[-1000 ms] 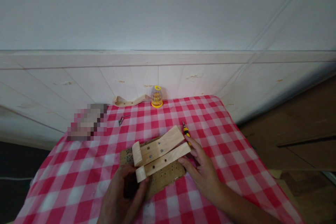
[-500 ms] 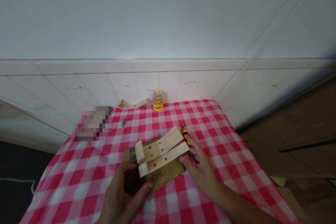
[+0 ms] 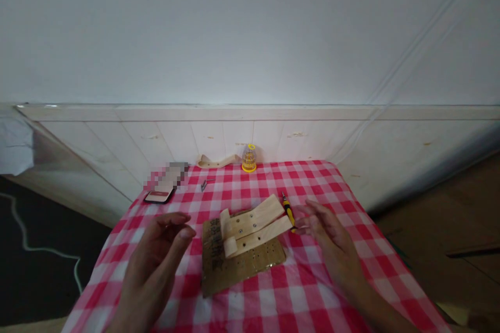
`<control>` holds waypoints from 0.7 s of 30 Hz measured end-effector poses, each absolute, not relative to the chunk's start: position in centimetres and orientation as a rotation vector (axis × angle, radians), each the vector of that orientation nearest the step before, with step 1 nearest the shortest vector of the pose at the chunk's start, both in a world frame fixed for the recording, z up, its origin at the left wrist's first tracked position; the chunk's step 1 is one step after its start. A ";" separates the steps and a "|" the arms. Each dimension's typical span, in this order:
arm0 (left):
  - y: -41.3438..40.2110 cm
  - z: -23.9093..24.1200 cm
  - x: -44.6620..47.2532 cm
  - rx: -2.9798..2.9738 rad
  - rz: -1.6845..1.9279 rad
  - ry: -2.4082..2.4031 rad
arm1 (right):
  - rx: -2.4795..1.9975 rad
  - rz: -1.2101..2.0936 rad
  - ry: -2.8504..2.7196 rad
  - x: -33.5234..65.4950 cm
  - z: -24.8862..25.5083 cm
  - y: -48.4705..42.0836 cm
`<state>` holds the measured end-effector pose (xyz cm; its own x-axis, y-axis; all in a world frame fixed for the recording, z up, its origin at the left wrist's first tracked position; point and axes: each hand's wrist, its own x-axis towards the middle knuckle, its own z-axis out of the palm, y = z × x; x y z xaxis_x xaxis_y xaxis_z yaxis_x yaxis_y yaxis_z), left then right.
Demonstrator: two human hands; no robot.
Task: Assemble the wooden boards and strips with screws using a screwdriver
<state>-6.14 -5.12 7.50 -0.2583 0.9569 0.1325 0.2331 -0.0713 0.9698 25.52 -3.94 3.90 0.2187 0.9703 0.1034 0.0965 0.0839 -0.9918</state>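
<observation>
Two pale wooden pieces, a wide one and a narrow one, lie side by side on a cardboard sheet. Each has a curled left end; dark holes or screws show in their faces. My left hand hovers left of the cardboard, empty, its thumb and fingers apart. To the right of the wood, my right hand is open with loosely spread fingers and holds nothing. Between it and the wooden pieces lies a yellow and black screwdriver, its tip pointing toward the wall.
A red and white checked cloth covers the table. Near the wall stand a clear yellow-based bit case and another curved wooden piece. Small metal parts and a partly blurred phone lie at the back left.
Both hands have let go of the wooden pieces and moved apart, left hand leftward and right hand rightward. The wood now rests on the cardboard. The view has shifted left.
</observation>
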 end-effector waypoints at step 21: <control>12.1 4.1 -7.3 2.150 0.210 2.034 | -1.472 0.958 -1.200 28.6 6.8 -7.2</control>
<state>-7.27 12.10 4.11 0.0572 0.9982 -0.0173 0.9736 -0.0520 0.2222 28.61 -7.24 6.80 0.2040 0.9790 0.0030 0.2140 -0.0416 -0.9759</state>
